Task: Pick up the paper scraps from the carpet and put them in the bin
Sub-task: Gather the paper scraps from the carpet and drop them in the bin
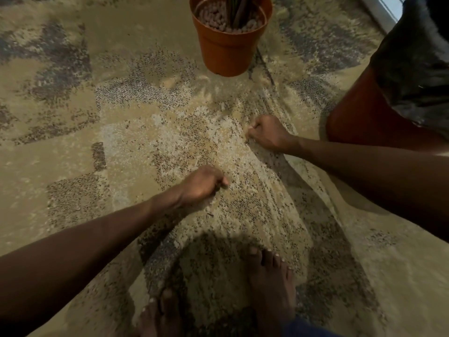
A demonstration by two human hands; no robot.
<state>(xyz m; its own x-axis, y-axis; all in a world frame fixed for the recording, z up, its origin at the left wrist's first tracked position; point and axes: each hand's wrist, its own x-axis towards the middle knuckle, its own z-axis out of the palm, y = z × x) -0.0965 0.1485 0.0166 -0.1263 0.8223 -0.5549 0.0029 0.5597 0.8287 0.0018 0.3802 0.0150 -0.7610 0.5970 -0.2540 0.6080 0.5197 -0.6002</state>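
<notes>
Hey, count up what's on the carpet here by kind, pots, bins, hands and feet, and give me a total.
Orange plant pot: 1
Red bin with black liner: 1
Hands, left hand and right hand, both curled: 2
Bare feet, left foot and right foot: 2
Loose paper scraps on the carpet: 0 that I can make out
Total: 6
</notes>
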